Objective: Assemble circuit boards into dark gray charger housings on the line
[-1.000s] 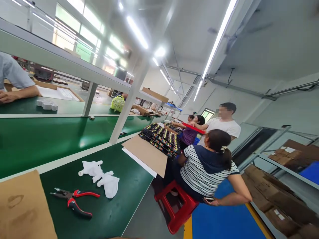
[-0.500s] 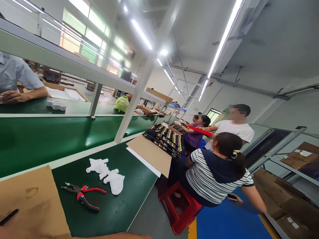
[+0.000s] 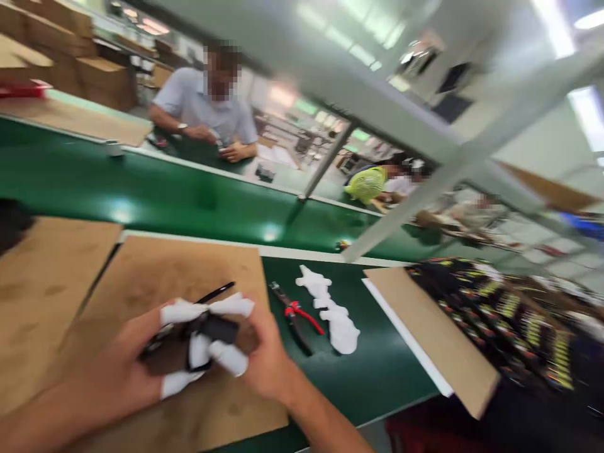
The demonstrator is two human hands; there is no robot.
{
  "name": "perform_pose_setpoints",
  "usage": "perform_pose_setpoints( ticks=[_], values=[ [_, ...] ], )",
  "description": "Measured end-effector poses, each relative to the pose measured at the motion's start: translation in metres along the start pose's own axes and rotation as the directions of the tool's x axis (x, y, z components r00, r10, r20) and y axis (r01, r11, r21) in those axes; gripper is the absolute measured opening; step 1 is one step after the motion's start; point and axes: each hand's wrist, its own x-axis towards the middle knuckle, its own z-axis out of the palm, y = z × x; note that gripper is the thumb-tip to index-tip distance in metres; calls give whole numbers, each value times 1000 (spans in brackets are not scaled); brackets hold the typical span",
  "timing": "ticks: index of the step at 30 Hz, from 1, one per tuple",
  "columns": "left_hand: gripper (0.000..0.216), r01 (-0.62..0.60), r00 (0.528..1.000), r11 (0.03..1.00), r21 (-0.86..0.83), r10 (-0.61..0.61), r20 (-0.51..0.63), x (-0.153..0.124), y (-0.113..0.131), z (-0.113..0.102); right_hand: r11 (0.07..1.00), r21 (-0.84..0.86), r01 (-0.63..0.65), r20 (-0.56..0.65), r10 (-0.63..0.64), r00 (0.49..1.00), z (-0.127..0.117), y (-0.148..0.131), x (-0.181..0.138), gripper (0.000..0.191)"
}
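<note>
Both my hands are over a sheet of brown cardboard, with white covers on several fingertips. My left hand closes around one side of a small black plastic part. From the other side, my right hand grips the same part between thumb and fingers. Motion blur and the fingers hide much of its shape. Just behind the fingers, a thin black pen-like stick lies on the cardboard. Red-and-black pliers rest on the green tabletop to the right, beside crumpled white gloves.
A cardboard sheet and stacked black parts with yellow pieces stand at right. A slanted white post rises behind the table. Beyond the green belt, a co-worker sits handling something small. A yellow-green fan stands farther right.
My view has swung left and down, from the co-workers on the right to the cardboard in front of me. Both hands have come into view with the black part.
</note>
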Motion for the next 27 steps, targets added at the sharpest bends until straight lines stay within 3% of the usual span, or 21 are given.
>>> perform_pose_setpoints(
  ticks=[4,10,15,21,27],
  values=[
    [53,-88,992,987,-134,99,77,8,-1,-9,999,26,-20,13,20,1000,-8,0,6,33],
    [50,-150,985,982,-117,158,66,21,0,-11,997,46,-60,7,60,998,-5,0,11,18],
    [49,-118,991,986,-121,125,47,17,-1,-10,993,80,-87,-10,88,996,-4,-3,14,13],
    [53,28,997,963,-266,-9,73,14,-2,-7,988,96,-119,-39,123,992,-1,-4,18,14],
    [54,7,999,964,-264,4,41,15,0,-6,985,114,-129,-13,131,991,-2,-5,18,12]
  ],
)
